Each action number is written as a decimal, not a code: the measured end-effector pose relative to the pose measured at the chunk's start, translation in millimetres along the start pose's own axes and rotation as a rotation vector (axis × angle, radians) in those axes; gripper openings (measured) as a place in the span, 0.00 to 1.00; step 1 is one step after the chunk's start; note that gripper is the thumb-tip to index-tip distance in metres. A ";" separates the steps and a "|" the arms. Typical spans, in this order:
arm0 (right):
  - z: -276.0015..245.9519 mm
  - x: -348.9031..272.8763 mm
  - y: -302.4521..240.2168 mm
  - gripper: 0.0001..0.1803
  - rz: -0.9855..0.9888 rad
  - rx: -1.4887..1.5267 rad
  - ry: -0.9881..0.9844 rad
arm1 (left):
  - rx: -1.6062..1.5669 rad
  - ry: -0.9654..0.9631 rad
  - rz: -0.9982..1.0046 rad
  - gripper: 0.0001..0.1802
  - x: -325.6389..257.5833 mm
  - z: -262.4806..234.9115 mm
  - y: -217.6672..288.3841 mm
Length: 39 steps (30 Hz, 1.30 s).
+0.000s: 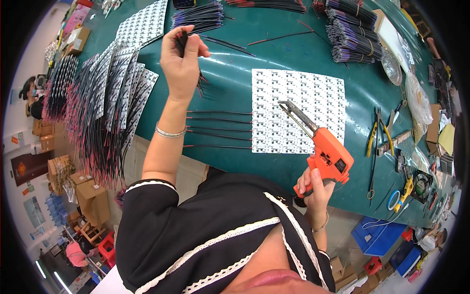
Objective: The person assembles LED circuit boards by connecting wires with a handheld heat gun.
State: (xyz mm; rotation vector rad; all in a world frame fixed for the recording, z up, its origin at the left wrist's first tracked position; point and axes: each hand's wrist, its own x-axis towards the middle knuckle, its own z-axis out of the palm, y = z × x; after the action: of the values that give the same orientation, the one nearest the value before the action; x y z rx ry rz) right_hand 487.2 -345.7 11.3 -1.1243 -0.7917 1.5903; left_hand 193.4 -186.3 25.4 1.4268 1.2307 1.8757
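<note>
My left hand is raised over the left part of the table, its fingers closed round a bundle of thin black wires; red wire ends show below the hand. In my right hand is an orange soldering gun. Its dark tip hangs over the middle of a white circuit board panel, which lies flat in front of me; contact cannot be made out. Several black wires stick out leftward from the panel's left edge, in a spaced row.
Panels with hanging wires overlap at the left table edge. A bare white panel and loose wire bundles lie behind. Tied wire bundles are stacked far right. Yellow-handled pliers and a small fan lie at right.
</note>
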 end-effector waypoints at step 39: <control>15.4 17.7 5.8 0.14 0.161 -0.175 -0.069 | 0.600 -0.799 -0.630 0.12 -57.1 11.2 -4.2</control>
State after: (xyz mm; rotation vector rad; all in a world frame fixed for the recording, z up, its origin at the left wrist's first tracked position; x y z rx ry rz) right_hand 469.5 -330.1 6.6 -1.2912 -0.9191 1.7268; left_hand 222.8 -225.6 -6.1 1.5634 1.5812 0.4369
